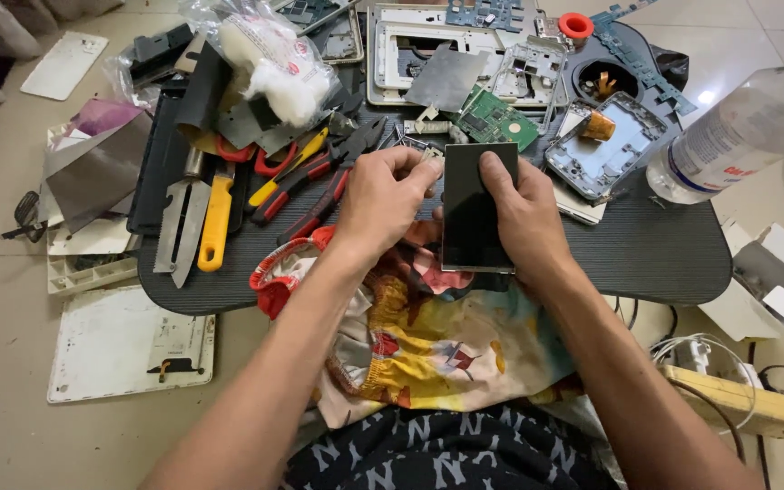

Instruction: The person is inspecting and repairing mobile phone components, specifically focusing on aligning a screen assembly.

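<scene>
At frame centre our right hand grips a dark rectangular panel upright above the black desk; our left hand pinches its upper left corner. A clear bottle with a white label lies at upper right, a white-filled plastic bag at upper left.

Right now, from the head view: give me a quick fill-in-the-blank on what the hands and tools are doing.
1. The right hand holds a flat dark rectangular ____ upright over the black ribbed tabletop.
2. The left hand pinches at that panel's top ____ corner.
3. The knife beside the wide metal saw blade has a ____ handle.
4. The clear plastic bottle lies at the table's ____ edge.

Missing words: panel; left; yellow; right
</scene>
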